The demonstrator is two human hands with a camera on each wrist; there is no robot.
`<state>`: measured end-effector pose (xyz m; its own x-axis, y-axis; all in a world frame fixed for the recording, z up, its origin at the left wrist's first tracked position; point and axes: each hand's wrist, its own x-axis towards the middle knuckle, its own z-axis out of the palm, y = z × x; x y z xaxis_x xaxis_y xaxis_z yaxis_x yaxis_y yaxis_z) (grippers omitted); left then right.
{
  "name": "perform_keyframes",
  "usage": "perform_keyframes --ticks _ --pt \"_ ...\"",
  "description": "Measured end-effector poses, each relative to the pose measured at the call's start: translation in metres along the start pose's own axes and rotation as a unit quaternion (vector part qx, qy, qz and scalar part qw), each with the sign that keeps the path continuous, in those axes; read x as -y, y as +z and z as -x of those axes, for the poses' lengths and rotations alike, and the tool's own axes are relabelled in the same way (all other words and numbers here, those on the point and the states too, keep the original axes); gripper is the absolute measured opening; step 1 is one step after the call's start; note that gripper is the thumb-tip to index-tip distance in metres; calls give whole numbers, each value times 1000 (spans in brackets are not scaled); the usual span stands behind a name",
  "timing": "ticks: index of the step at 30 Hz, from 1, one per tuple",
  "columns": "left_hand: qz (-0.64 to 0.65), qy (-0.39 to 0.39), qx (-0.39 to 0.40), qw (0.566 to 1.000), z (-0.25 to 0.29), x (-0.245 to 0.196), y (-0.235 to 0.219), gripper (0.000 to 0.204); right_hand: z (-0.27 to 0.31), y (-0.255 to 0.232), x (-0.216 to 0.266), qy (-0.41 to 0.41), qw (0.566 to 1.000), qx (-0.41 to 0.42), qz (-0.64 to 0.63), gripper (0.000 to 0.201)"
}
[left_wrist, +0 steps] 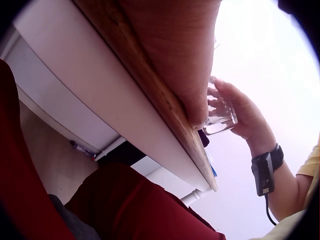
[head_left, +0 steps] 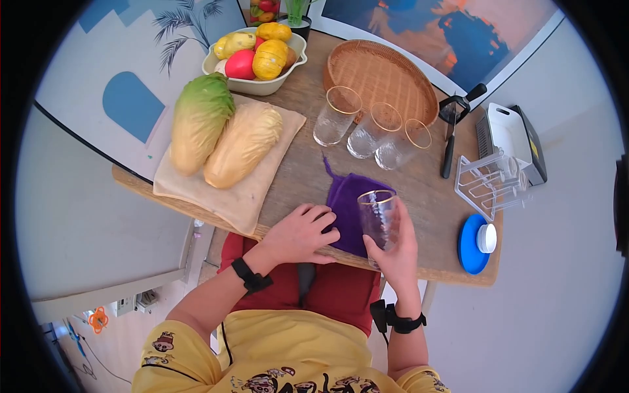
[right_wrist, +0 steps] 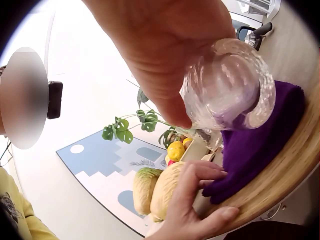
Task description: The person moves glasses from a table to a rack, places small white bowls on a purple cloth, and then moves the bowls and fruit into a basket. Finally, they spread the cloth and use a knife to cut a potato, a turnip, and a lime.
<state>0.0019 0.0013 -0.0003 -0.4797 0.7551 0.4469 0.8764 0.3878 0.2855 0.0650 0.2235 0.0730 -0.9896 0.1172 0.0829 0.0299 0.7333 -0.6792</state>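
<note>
In the head view my right hand point(head_left: 398, 252) grips a clear gold-rimmed glass point(head_left: 378, 223), held upright over the right part of a purple cloth point(head_left: 347, 216). My left hand point(head_left: 298, 236) rests at the cloth's left edge, fingers bent and touching it. The right wrist view shows the glass base point(right_wrist: 230, 85) close up, with the left hand point(right_wrist: 192, 205) beside the cloth point(right_wrist: 265, 145). In the left wrist view the right hand point(left_wrist: 247, 115) holds the glass point(left_wrist: 220, 110) past the table edge point(left_wrist: 165, 100).
Three gold-rimmed glasses point(head_left: 337, 116) stand behind the cloth, before a wicker tray point(head_left: 383, 75). Two cabbages point(head_left: 242, 144) lie on a beige mat point(head_left: 246, 206) at left, below a bowl point(head_left: 262, 85) of produce. At right are a knife point(head_left: 449, 154), a glass rack point(head_left: 475, 190) and a blue plate point(head_left: 468, 252).
</note>
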Motion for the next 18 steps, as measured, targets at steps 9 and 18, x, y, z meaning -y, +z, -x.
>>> perform_keyframes --ticks 9,18 --pt "-2 3 -1 1000 0 1 0 51 -15 18 8 -53 963 -49 -260 107" --pt "-10 1 5 1000 -1 0 1 49 -7 33 -23 -49 959 -92 -263 94"
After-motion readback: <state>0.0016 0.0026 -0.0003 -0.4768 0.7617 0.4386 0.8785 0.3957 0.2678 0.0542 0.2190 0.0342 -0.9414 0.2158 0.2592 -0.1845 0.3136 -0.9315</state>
